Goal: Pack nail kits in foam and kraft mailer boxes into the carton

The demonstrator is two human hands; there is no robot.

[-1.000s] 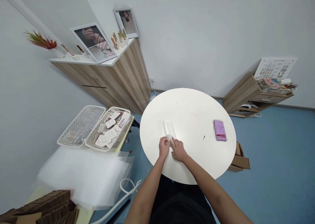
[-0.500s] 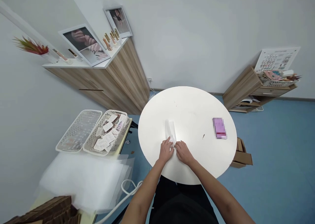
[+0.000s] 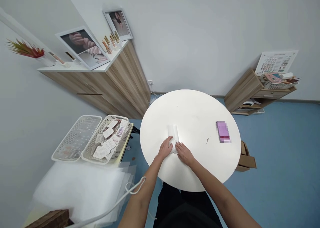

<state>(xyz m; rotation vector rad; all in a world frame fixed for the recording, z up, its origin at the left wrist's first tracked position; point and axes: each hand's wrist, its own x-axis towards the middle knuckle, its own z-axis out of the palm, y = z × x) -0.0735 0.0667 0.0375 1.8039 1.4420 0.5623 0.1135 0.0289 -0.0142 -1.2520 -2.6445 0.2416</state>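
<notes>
On the round white table lies a small folded piece of white, translucent packing foam; whether anything is inside cannot be seen. My left hand rests on its left side, fingers stretched forward over the foam. From the right, my right hand lies flat with its fingertips on the near right part of the foam. The fingers of both hands are extended and cover the foam's lower portion.
A purple box-like item, blurred, lies on the table's right. At left are a basket of small white packets, a basket of clear pieces and large foam sheets. A cardboard box stands on the floor.
My fingers were bunched close together at the foam's near end; now they lie flatter and farther forward along its sides. The view has shifted slightly.
</notes>
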